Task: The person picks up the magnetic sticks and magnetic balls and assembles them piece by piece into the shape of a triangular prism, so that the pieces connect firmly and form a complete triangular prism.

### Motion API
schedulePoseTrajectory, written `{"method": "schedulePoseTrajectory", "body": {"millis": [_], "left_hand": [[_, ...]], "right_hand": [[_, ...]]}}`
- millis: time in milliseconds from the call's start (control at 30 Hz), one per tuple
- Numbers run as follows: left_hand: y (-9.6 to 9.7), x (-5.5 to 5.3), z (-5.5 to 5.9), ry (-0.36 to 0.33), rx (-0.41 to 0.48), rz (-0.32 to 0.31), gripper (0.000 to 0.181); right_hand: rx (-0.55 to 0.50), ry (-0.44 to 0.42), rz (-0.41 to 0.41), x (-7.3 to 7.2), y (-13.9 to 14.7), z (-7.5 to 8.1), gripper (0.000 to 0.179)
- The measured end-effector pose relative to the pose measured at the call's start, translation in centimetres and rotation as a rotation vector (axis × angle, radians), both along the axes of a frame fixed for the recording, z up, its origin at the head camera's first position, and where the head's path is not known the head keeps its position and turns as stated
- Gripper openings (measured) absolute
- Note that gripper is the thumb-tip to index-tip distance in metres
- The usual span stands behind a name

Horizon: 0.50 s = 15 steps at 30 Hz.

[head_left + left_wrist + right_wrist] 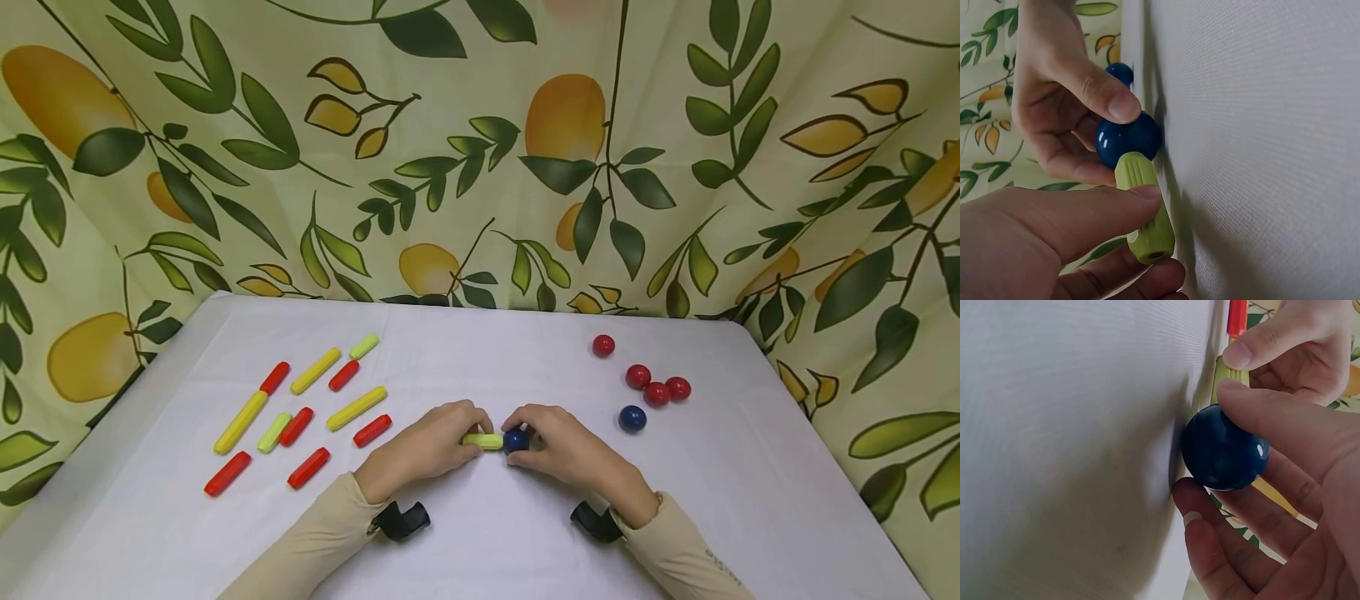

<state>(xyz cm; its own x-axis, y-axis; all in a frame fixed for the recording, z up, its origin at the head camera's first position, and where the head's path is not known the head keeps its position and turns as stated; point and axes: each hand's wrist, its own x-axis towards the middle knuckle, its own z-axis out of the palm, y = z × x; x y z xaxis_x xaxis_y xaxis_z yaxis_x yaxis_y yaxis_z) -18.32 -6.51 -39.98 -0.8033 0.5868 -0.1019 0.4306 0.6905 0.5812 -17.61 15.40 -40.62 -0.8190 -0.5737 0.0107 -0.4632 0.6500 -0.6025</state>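
Note:
Near the middle of the table, my left hand (438, 437) pinches a short light-green ridged stick (483, 441) between thumb and fingers. Its free end meets a dark blue ball (515, 440), which my right hand (562, 444) grips from the other side. In the left wrist view the green stick (1144, 212) shows a small hole in its near end, and its far end presses up to the blue ball (1127, 140). The right wrist view has my thumb on top of the ball (1222, 450) and fingers curled beneath it.
On the left lie several red sticks (308, 468), longer yellow sticks (356, 408) and two more light-green sticks (364, 347). Several red balls (657, 394) and another blue ball (632, 418) sit at the right. Behind the white table (480, 342) hangs a patterned curtain (480, 167).

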Motion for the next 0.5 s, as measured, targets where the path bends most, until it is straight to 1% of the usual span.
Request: {"method": "schedulePoseTrajectory", "body": {"millis": [233, 500], "left_hand": [[-0.11, -0.15, -0.20, 0.006, 0.021, -0.003, 0.019], [-0.21, -0.26, -0.38, 0.048, 0.027, -0.015, 0.017]], "right_hand": [[-0.002, 0.006, 0.005, 0.00, -0.07, -0.28, 0.029], [-0.009, 0.002, 0.015, 0.06, -0.19, -0.34, 0.029]]}}
